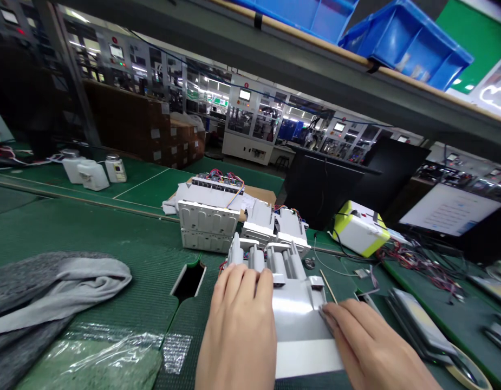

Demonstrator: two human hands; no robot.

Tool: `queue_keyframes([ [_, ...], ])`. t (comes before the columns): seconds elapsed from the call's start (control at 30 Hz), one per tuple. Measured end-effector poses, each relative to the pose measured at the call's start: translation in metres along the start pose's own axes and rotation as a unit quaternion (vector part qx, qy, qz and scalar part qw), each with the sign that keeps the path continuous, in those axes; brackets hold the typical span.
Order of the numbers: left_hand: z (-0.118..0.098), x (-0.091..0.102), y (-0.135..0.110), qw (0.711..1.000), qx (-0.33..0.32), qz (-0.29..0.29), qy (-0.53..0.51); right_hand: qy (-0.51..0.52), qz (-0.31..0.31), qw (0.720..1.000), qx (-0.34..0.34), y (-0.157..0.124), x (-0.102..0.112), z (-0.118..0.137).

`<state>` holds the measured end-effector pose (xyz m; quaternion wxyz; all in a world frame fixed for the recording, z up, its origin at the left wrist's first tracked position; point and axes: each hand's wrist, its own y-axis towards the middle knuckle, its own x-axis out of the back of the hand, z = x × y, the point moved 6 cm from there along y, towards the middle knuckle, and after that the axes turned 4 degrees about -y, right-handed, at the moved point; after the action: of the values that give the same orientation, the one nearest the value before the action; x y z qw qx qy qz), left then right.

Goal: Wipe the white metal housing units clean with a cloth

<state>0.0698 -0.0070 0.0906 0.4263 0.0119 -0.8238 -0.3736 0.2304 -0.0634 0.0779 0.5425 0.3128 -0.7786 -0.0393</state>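
In front of me on the green bench mat lies a grey plastic housing (294, 303) with rounded cylinder-like parts along its far side. A white strip (307, 357) runs along its near edge. My left hand (240, 325) is closed over the housing's left side, fingers together and pointing away from me; its thumb is hidden. At the right edge, my right hand (366, 338) has its fingers pressed together against the housing. Just beyond stand similar grey units (209, 219) stacked on each other, with coloured wires on top, and two smaller ones (258, 222) beside them.
A grey cloth (59, 292) and clear plastic film (99, 352) lie at left. White bottles (91, 174) stand farther back. To the right are a white-and-yellow box (359, 227), loose wires (424, 265), a flat device (423, 325) and a tape roll (472, 368). Blue bins (408, 43) sit overhead.
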Motion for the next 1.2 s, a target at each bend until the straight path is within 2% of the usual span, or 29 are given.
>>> queue_keyframes([
  [0.17, 0.004, -0.003, -0.010, 0.999, -0.023, -0.012, 0.022, 0.058, 0.049, 0.996, -0.036, -0.018, -0.010, -0.018],
  [0.2, 0.005, -0.004, -0.012, 0.999, -0.031, -0.014, 0.027, 0.064, 0.041, 0.997, -0.032, -0.019, -0.007, -0.021],
  [0.27, 0.006, -0.005, -0.015, 0.999, -0.039, -0.013, 0.032, 0.061, -0.014, 0.998, -0.027, -0.018, 0.006, -0.028],
  [0.33, 0.007, -0.006, -0.014, 0.999, -0.029, -0.007, 0.034, 0.060, -0.063, 0.995, -0.050, -0.014, 0.018, -0.033],
  [0.43, 0.006, -0.007, -0.009, 0.999, -0.011, 0.005, 0.032, 0.068, -0.081, 0.993, -0.056, -0.004, 0.021, -0.027],
  [0.63, 0.000, -0.003, -0.003, 1.000, -0.004, 0.001, 0.017, -0.004, -0.008, 1.000, 0.020, 0.011, 0.004, -0.001],
  [0.77, 0.000, -0.001, -0.002, 1.000, 0.002, 0.011, 0.006, -0.040, -0.024, 0.999, 0.005, 0.021, 0.011, 0.007],
  [0.87, 0.002, -0.001, -0.003, 1.000, 0.010, 0.017, -0.004, -0.008, -0.037, 0.999, -0.011, 0.022, 0.017, 0.006],
  [0.93, 0.003, -0.002, -0.003, 0.999, 0.018, 0.026, -0.008, 0.060, -0.021, 0.998, -0.020, 0.017, 0.017, -0.004],
  [1.03, 0.005, -0.004, -0.002, 0.999, 0.018, 0.032, -0.008, 0.160, -0.008, 0.984, -0.076, 0.002, 0.019, -0.029],
  [1.13, 0.003, 0.000, -0.001, 1.000, 0.002, 0.009, -0.006, 0.195, -0.065, 0.956, -0.208, -0.015, 0.021, -0.057],
  [1.2, -0.002, 0.006, -0.001, 1.000, -0.014, -0.014, -0.011, 0.214, -0.091, 0.936, -0.264, -0.020, 0.017, -0.059],
])
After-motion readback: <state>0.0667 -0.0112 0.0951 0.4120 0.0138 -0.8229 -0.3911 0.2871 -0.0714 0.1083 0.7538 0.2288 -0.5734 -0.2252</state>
